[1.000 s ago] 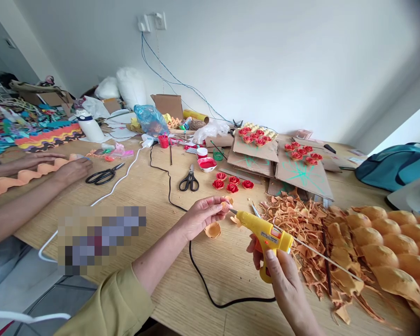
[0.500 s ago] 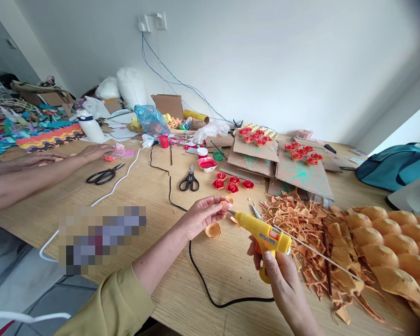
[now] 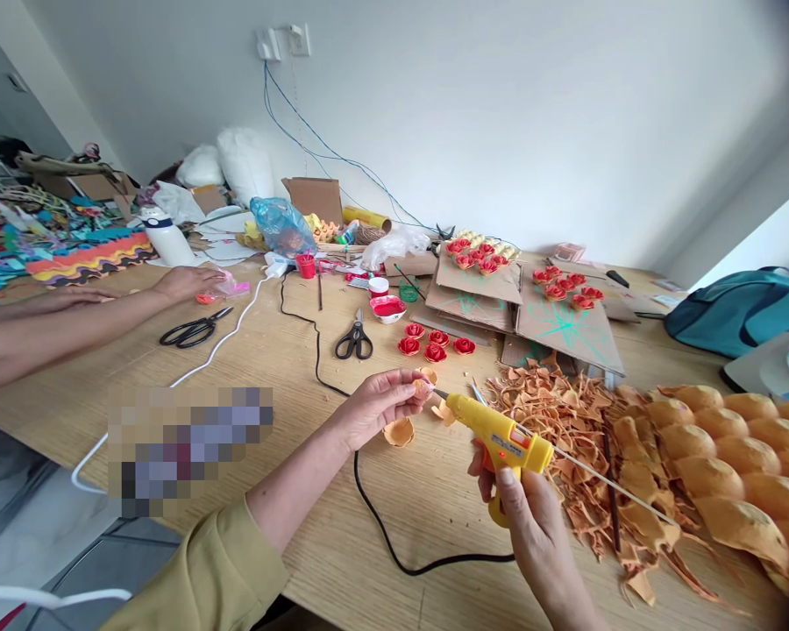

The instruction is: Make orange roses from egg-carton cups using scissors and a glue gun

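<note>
My right hand (image 3: 522, 499) is wrapped round the handle of a yellow glue gun (image 3: 500, 431), with a glue stick (image 3: 614, 482) jutting from its back. Between the fingertips of my left hand (image 3: 381, 403) is a small orange egg-carton piece (image 3: 422, 388), partly hidden by the fingers. The gun's nozzle points left and almost meets that piece; whether they touch I cannot tell. Just below lies a cut orange carton cup (image 3: 399, 432), with another cup (image 3: 429, 375) behind my fingers. Several red roses (image 3: 435, 352) sit beyond.
Orange scraps (image 3: 552, 421) and an orange egg tray (image 3: 723, 438) lie to the right. Black-handled scissors (image 3: 354, 338) and a dish of red paint (image 3: 388, 308) stand ahead. A black cord (image 3: 394, 552) crosses the table. A co-worker's hands (image 3: 188, 283) are at the left.
The glue gun has shifted slightly right, its nozzle drawing back a little. My left hand keeps the carton piece in nearly the same place.
</note>
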A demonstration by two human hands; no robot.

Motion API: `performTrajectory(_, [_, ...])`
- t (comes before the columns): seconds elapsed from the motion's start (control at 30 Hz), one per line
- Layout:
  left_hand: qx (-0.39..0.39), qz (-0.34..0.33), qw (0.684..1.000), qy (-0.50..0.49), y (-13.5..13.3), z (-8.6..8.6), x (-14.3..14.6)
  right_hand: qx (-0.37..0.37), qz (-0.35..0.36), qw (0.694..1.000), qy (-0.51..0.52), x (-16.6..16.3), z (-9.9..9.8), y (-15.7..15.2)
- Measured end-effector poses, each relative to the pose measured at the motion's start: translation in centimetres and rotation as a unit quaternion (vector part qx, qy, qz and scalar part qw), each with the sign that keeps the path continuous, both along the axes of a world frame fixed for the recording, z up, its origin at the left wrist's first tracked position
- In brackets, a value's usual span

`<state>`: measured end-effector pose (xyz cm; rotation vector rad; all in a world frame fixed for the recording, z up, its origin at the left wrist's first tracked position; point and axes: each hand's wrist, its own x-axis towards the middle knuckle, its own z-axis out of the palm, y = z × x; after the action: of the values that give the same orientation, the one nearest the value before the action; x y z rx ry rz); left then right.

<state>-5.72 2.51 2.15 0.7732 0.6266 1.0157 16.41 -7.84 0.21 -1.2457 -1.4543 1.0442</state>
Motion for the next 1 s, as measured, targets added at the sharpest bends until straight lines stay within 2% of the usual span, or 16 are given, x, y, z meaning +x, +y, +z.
performTrajectory(0.67, [0.005,-0.034,0.999,-0.014,0.41,-0.31,-0.42,0.013,-0.015,1.000,-0.008,0.08,0.38,0.24])
performTrajectory(1.0, [-0.033,-0.021,0.998,-0.046,0.45,-0.43,-0.34,0.003,-0.008,1.000,0.000,0.18,0.13,0.14])
